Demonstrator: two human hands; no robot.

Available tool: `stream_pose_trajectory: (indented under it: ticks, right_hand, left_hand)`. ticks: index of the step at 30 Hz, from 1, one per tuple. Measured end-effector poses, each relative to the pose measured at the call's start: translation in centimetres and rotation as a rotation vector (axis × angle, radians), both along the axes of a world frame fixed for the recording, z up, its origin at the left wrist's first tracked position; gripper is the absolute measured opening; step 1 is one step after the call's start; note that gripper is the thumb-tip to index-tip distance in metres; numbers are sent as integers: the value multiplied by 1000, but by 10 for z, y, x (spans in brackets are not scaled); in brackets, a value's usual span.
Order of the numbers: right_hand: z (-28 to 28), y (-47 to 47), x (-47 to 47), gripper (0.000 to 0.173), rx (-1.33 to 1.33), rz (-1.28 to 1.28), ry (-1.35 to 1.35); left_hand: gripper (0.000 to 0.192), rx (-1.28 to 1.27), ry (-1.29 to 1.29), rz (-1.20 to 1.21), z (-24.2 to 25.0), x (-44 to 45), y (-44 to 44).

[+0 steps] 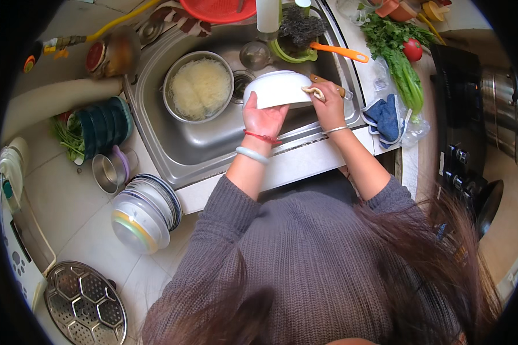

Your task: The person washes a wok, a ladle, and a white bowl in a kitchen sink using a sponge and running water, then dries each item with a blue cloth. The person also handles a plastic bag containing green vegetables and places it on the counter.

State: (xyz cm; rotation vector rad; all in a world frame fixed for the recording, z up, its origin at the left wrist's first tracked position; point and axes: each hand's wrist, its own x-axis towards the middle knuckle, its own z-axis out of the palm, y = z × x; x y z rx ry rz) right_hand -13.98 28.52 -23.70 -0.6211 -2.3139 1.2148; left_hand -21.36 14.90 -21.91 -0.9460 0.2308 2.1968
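My left hand [265, 118] supports a white bowl [278, 88] from the near side, palm up, above the sink. The bowl is tilted, and its inside is hidden from me. At its right side my right hand [329, 105] grips a small beige cloth [315, 92] against the rim. Just behind that hand a wooden handle [336, 88] shows in part; its tool cannot be made out. Left of the bowl, a round metal basin [167, 92] in the stainless steel sink [185, 148] holds pale thin noodles [200, 88].
A ladle [254, 55], a green strainer [293, 56] and an orange handle [341, 51] lie at the sink's back. Stacked bowls [142, 220] and a metal cup [108, 172] stand left. Celery [399, 69], a tomato [412, 49] and a blue cloth [384, 118] lie right, beside the stove [457, 112].
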Motion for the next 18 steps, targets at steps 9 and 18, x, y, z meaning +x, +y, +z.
stream_pose_trajectory:
  ticks: [9,18]
  right_hand:
    - [23,-51,-20,14,205,286,164]
    - [25,-39,-7,21,193,278,219]
  left_hand:
    - [57,-74,154,-190,-3,3,-6]
    - [50,-29,98,-108,-4,-1,2]
